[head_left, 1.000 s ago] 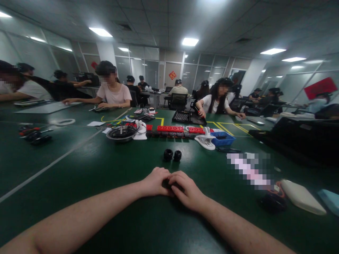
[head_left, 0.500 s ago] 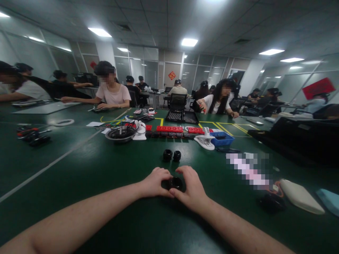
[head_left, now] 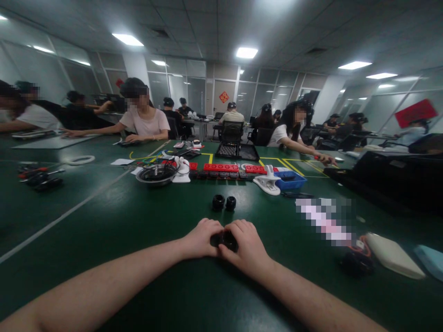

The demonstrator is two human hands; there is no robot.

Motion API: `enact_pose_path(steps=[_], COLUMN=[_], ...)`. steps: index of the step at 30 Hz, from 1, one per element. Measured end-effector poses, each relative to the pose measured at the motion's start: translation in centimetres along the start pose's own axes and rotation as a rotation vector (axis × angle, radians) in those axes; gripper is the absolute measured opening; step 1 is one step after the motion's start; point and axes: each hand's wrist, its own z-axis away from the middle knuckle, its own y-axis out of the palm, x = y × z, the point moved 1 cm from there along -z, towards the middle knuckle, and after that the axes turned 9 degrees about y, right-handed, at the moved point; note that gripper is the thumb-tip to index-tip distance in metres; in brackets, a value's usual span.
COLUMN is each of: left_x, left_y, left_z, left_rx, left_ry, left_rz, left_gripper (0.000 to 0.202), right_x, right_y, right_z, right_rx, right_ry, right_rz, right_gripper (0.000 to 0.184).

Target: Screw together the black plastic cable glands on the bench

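Worked part: black hollow fitting (head_left: 230, 240), held between both hands, just above or on the green tabletop (head_left: 180, 295); contact with the surface cannot be told.
Left hand (head_left: 202, 237): fingers curled and thumb closed, pinching the left side of the black hollow fitting; fingertips partly hidden.
Right hand (head_left: 247, 244): fingers arched over the far and right sides of the same fitting, thumb along its near side; round opening exposed between thumb and fingers.
Loose pair: larger black fitting (head_left: 218, 203) and smaller black fitting (head_left: 230, 203), upright side by side, just beyond the hands.
Centre row: red blocks (head_left: 220, 167) in line, a white clamp (head_left: 269, 182) near their right end.
Blue tray (head_left: 292, 184): just right of the white clamp, dark items inside.
Metal bowl (head_left: 147, 183): left of the row, cables in it.
Far side: open black case (head_left: 249, 153).
Right side: beige pouch (head_left: 394, 256), well apart from the hands.
Left side: hand tools (head_left: 39, 177) in a blurred cluster.
Opposite, left: co-worker in a pale pink top (head_left: 147, 121), one arm extended along the table.
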Motion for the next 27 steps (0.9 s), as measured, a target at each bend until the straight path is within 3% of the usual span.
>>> enact_pose_path(steps=[11, 22, 27], left_x=[-0.3, 0.0, -0.2], left_y=[-0.3, 0.3, 0.1], left_z=[0.0, 0.0, 0.0], left_rx=[-0.011, -0.014, -0.01], left_ry=[-0.019, -0.001, -0.016], left_rz=[0.01, -0.012, -0.008], left_gripper=[0.028, 0.029, 0.033], right_x=[0.0, 0.3, 0.3], right_y=[-0.1, -0.4, -0.6], right_z=[0.4, 0.8, 1.1], right_rx=[0.045, 0.059, 0.022], right_ry=[-0.2, -0.327, -0.41], right_rz=[-0.241, -0.204, -0.153], right_gripper=[0.032, 0.007, 0.009])
